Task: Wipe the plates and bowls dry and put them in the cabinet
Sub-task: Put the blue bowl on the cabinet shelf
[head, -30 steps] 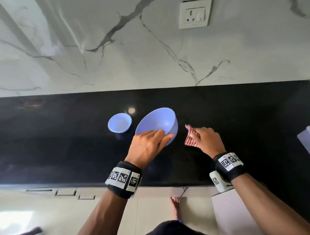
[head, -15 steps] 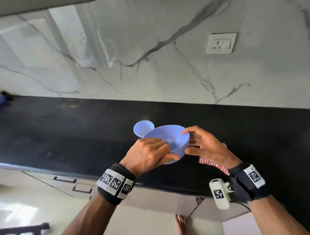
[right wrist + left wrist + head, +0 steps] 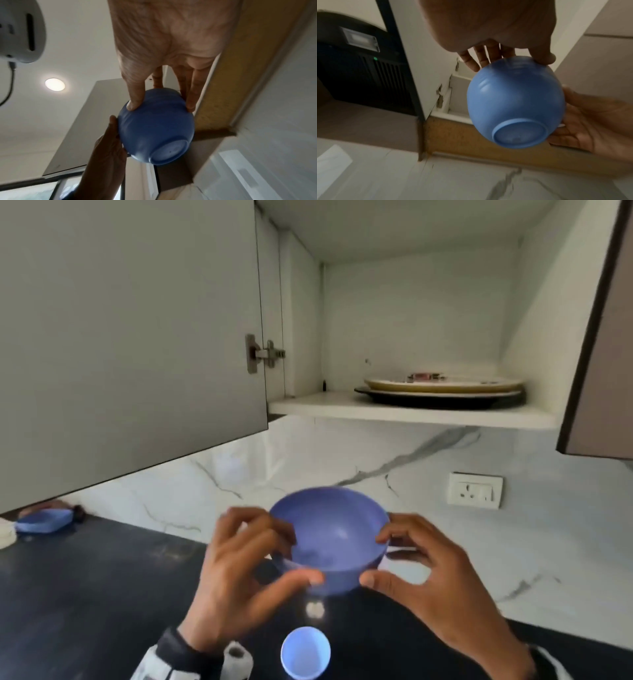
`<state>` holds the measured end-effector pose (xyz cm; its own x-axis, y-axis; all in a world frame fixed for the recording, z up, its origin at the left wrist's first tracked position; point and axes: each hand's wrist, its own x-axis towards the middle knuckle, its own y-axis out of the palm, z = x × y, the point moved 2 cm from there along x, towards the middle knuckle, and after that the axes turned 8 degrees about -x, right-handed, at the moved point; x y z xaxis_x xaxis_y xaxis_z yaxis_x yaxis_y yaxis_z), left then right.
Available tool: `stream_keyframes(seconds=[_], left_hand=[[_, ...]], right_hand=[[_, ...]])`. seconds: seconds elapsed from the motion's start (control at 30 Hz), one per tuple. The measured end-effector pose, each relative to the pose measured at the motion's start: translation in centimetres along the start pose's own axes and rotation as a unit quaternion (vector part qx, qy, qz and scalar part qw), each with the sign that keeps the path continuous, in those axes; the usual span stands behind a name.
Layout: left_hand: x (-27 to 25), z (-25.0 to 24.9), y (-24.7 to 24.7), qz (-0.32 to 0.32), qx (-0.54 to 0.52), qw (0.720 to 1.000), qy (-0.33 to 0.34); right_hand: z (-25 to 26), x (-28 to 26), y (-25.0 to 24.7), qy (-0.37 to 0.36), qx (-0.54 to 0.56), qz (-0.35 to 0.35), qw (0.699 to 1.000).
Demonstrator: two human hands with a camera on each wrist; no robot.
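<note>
While the left hand (image 3: 239,573) curls its fingers over the left rim and sets its thumb under the near wall, the right hand (image 3: 431,573) grips the opposite side the same way, so both hands are clamped on the large blue bowl (image 3: 330,539). The bowl is held upright in the air above the black counter (image 3: 85,594), in front of the marble backsplash (image 3: 308,460) and below the open cabinet.

Above it, the cabinet shelf (image 3: 411,412) shows its near edge bare; two stacked plates (image 3: 442,392) sit toward the right and far part of the shelf, leaving free shelf on the left. The cabinet door (image 3: 130,337) stands open on the left, and another door edge (image 3: 599,337) frames the right. A small blue bowl (image 3: 305,652) rests on the counter, nearer than the held one. A blue item (image 3: 44,520) lies at the far left of the counter. A wall socket (image 3: 475,490) sits to the right.

The left wrist view alone shows the bowl's foot ring (image 3: 519,133) and a dark appliance (image 3: 359,70) left of the cabinet; the right wrist view adds a ceiling light (image 3: 54,84).
</note>
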<state>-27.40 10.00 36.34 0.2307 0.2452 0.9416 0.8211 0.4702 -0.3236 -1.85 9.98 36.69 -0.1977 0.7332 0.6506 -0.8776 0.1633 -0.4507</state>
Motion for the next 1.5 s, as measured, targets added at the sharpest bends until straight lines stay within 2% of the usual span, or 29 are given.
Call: stream_keyframes(seconds=[0.17,0.33,0.43,0.53,0.67,0.8,0.9,0.97,1.07,1.13,1.3,1.5], left_hand=[[8.4,0.0,-1.6,-0.089,0.026,0.996,0.005],[13.4,1.4,-1.0,-0.149,0.037,0.988,-0.010],[15.4,2.6,-0.2,-0.171,-0.020,0.984,-0.051],[17.1,4.0,0.8,-0.169,-0.066,0.979,-0.089],[18.8,6.7,2.3,-0.132,-0.064,0.980,-0.137],[19.6,9.4,3.0,-0.111,-0.025,0.977,-0.183],[19.9,10.8,3.3,-0.108,-0.023,0.976,-0.188],[20.0,11.7,3.4,-0.103,-0.025,0.976,-0.192],[20.5,12.6,3.5,-0.104,-0.023,0.973,-0.207],[20.8,13.0,3.7,-0.103,-0.022,0.972,-0.209],[21.8,14.0,4.5,-0.095,-0.008,0.974,-0.204],[23.3,14.8,5.5,-0.063,0.032,0.976,-0.207]], right_hand=[[4.2,6.9,-3.3,-0.077,-0.006,-0.034,0.996],[5.8,11.9,-5.1,-0.091,-0.003,-0.083,0.992],[5.8,14.4,-5.1,-0.077,-0.025,-0.108,0.991],[5.5,17.1,-4.8,-0.049,-0.085,-0.128,0.987],[4.7,20.6,-3.9,-0.019,-0.144,-0.127,0.981],[3.4,23.1,-2.8,0.016,-0.187,-0.089,0.978],[2.2,23.9,-2.6,0.059,-0.217,-0.047,0.973],[1.4,24.1,-2.6,0.055,-0.291,-0.060,0.953],[0.4,24.4,-2.1,0.016,-0.421,-0.089,0.903],[0.2,24.5,-1.6,0.005,-0.496,-0.080,0.864],[1.2,24.7,-1.2,-0.013,-0.600,-0.058,0.797],[1.6,24.5,-2.1,-0.004,-0.627,-0.041,0.778]])
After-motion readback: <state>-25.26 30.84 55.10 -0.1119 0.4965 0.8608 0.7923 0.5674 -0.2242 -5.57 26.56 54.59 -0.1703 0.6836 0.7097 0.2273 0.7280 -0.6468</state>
